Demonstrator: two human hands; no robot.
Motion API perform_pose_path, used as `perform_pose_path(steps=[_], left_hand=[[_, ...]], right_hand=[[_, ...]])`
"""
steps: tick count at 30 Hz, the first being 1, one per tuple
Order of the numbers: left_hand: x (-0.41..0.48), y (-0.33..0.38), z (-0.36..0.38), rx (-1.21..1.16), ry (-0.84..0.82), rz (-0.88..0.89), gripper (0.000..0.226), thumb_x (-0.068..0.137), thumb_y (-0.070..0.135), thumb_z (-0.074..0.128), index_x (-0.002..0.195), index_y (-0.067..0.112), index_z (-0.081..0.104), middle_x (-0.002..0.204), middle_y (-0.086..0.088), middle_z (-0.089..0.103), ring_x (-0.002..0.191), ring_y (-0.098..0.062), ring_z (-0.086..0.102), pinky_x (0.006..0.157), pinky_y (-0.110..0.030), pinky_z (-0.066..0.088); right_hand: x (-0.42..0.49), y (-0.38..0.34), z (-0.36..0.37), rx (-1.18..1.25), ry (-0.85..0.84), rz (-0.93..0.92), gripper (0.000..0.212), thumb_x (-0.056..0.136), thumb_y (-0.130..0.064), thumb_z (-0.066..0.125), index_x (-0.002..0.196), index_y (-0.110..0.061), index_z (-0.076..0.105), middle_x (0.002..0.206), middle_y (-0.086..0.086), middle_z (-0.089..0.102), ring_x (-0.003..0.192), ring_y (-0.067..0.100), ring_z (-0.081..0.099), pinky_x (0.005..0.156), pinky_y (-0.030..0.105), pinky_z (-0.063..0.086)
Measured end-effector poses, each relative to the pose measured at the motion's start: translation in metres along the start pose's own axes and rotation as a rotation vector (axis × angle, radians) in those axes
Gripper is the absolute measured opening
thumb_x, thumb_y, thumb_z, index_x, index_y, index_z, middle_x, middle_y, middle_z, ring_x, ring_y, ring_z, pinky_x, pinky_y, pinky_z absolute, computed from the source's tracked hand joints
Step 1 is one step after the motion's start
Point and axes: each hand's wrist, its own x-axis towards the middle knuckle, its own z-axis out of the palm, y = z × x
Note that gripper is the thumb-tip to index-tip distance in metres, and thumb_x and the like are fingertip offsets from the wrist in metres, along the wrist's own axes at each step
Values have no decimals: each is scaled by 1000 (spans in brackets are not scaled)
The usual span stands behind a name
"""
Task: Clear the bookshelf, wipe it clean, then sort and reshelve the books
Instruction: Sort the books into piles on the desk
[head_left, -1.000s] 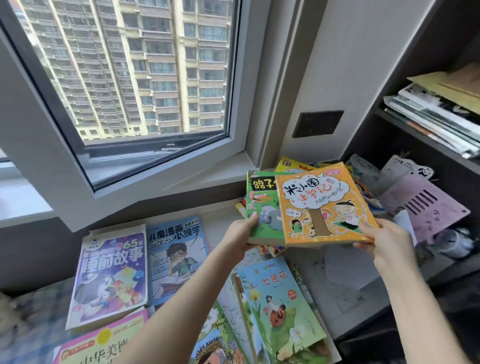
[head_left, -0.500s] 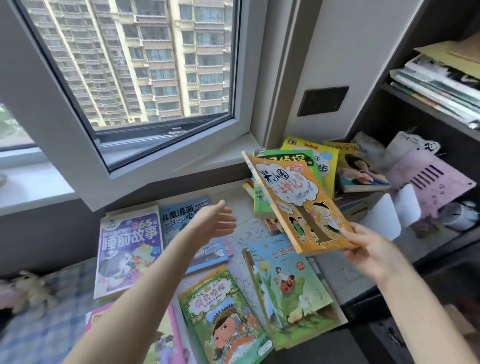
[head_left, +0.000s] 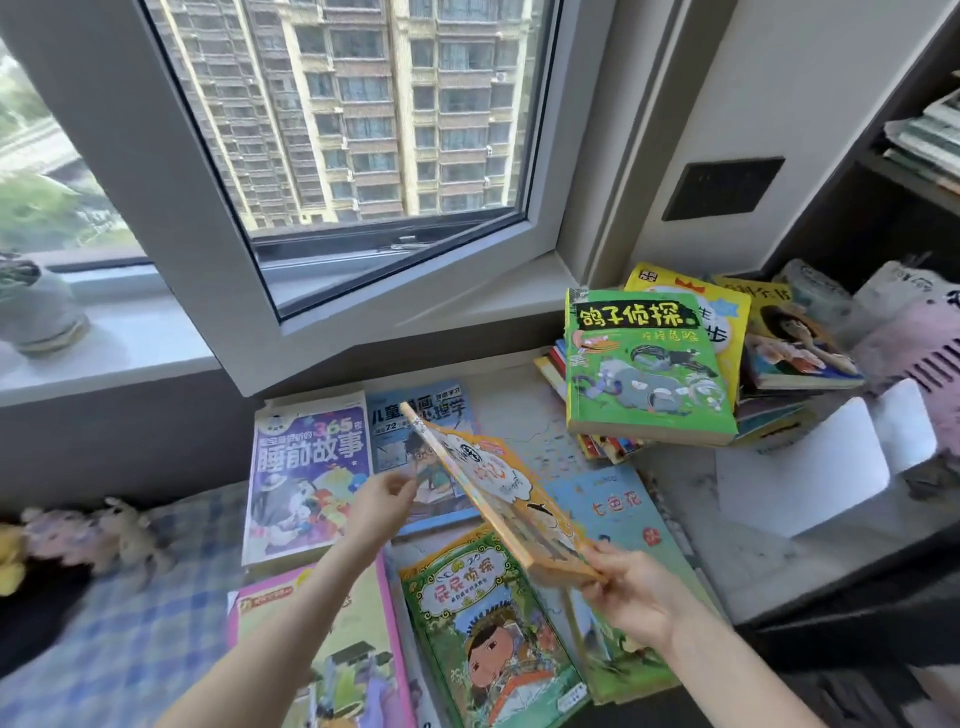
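You're mid-sort here: the orange book (head_left: 493, 483) hangs tilted in the air above the flat books (head_left: 306, 467) spread on the ledge (head_left: 511, 392), well left of the stack (head_left: 644, 364). Your right hand (head_left: 631, 590) pinches its near corner, fingers curled round it. Your left hand (head_left: 382, 501) reaches in, fingers loosely straight, holding nothing (touching the underside? can't tell). Next, I'd say, choose its spot and lower it flat.

One head-worn wide-angle view (edges bowed by the lens) looks forward and down, close over the tabletop (head_left: 519, 397), window (head_left: 363, 130) ahead, bookshelf (head_left: 852, 234) rightward.
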Motion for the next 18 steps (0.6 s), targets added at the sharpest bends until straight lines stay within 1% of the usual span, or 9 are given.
perform_pose_path(steps=[1,3,5,7,10,13,15,17,18], left_hand=[[1,-1,-1,-167,-11,-62,30,100,22,46,102,-1,65,99,-17,69,82,-26,65,84,-44,55],[1,5,-1,-449,-80,-196,42,104,29,35,100,-2,62,97,-21,70,77,-25,68,69,-35,58],[0,15,4,-552,-169,-276,51,104,38,30,98,-1,63,89,-18,71,76,-25,70,59,-28,57],[1,26,13,-539,-254,-300,50,102,42,35,97,0,62,86,-16,72,74,-24,71,56,-28,57],[8,35,31,-529,-324,-281,20,99,17,49,105,-1,56,90,-13,69,71,-19,69,55,-25,55],[26,36,46,-539,-256,-264,20,95,1,49,115,-2,54,94,-11,68,78,-21,68,67,-32,58],[38,39,54,-549,-204,-276,21,96,2,47,116,1,54,93,-9,67,75,-19,66,61,-30,57],[49,45,61,-560,-157,-306,19,97,4,46,114,6,55,95,-11,67,70,-19,64,45,-25,51],[53,47,66,-571,-140,-312,17,98,5,45,111,9,55,94,-10,67,69,-19,64,43,-24,48]], right_hand=[[12,3,3,19,15,-1,13,89,13,46,99,7,51,72,18,61,43,18,51,30,19,40],[32,4,8,15,64,-42,14,93,12,44,103,4,49,74,19,62,45,18,54,32,21,43],[52,-1,12,-5,138,-89,21,94,11,44,112,1,44,84,17,59,49,17,55,35,22,46],[69,-11,15,-38,200,-125,44,94,10,45,136,3,36,94,15,55,61,17,49,37,23,48],[95,-28,17,-54,268,-167,57,95,8,46,147,-2,26,121,21,56,64,16,46,36,21,47],[116,-39,20,10,302,-194,56,94,5,50,146,-4,31,108,13,58,65,16,49,37,20,48],[126,-44,22,50,311,-217,52,94,6,50,143,-4,38,104,11,57,71,18,53,40,20,50],[134,-47,22,68,317,-249,53,93,11,49,143,-3,39,107,16,57,78,22,56,52,25,57],[138,-48,22,79,314,-258,57,92,15,47,145,-3,35,113,19,56,84,24,57,66,29,59]])
